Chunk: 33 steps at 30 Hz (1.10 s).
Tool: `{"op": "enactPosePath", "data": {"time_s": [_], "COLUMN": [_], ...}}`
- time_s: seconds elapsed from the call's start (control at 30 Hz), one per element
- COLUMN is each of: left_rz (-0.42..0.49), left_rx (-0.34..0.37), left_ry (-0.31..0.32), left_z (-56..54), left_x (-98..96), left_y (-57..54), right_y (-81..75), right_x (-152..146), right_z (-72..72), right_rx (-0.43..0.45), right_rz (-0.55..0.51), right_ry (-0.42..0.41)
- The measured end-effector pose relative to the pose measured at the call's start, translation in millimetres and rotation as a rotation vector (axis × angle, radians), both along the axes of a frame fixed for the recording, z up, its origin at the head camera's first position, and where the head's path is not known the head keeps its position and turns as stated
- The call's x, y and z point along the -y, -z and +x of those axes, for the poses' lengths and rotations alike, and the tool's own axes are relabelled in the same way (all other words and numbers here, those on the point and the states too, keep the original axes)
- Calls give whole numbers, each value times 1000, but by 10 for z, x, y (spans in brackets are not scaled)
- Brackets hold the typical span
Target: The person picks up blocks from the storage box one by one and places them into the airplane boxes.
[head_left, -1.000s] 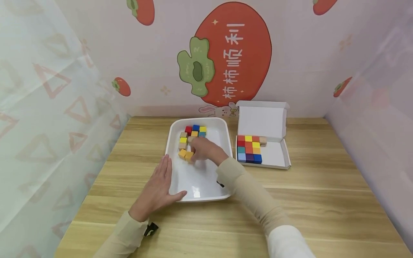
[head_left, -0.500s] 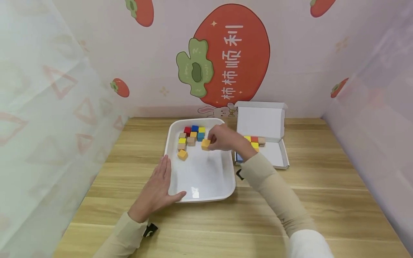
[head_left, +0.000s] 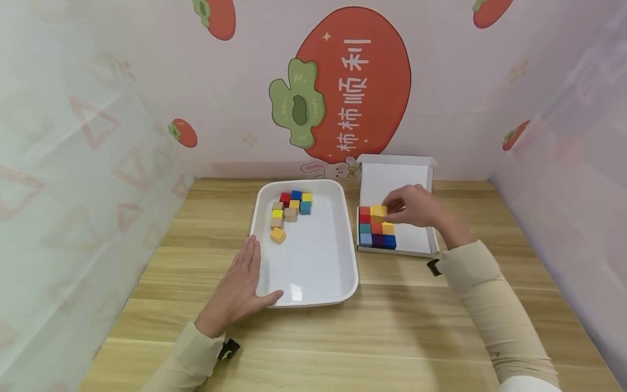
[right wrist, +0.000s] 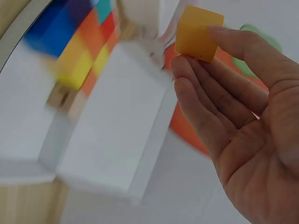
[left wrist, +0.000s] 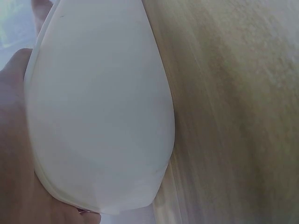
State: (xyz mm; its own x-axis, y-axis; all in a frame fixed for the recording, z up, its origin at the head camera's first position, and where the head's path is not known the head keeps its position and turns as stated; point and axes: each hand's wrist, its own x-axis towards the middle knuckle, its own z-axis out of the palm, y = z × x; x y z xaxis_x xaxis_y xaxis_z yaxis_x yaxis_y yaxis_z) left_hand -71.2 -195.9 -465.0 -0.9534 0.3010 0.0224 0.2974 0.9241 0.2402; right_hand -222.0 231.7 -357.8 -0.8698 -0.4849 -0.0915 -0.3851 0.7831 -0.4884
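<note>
My right hand (head_left: 416,207) pinches an orange-yellow cube (right wrist: 198,33) between thumb and fingertips, above the left part of a shallow white cardboard box (head_left: 413,239). Under and around it in the box, colored cubes stand in rows, among them a dark blue cube (head_left: 389,242) and a teal cube (head_left: 365,228); the hand and held cube hide some of them. My left hand (head_left: 238,288) rests against the near left corner of a white tray (head_left: 313,296), fingers straight along its side and thumb at the front rim.
Several cubes sit at the tray's far left, including an orange cube (head_left: 277,235), a red cube (head_left: 285,199) and a plain wooden cube (head_left: 291,214). The box's raised lid (head_left: 387,177) stands behind it, near the patterned backdrop (head_left: 235,98).
My right hand has picked an orange-yellow cube out of the tray and carried it rightward over the box. The left hand has stayed at the tray's corner.
</note>
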Motion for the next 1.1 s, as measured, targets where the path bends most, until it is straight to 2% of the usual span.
{"op": "enactPosePath", "data": {"time_s": [0.17, 0.37, 0.6, 0.8, 1.1], "left_rz": [0, -12, -8, -9, -9], "left_rx": [0, -6, 3, 13, 13], "left_ry": [-2, 0, -5, -13, -23], "left_z": [-1, 3, 21, 21, 18], "left_x": [-3, -4, -15, -19, -14], "left_y": [-9, -1, 8, 10, 5], "right_y": [115, 320, 554, 702, 811], "right_x": [-363, -545, -586, -569, -532], "right_z": [-42, -86, -127, -159, -144], "right_rx": [48, 93, 90, 120, 78], "right_rz": [27, 46, 16, -38, -44], "right_ry": [70, 94, 150, 163, 225]}}
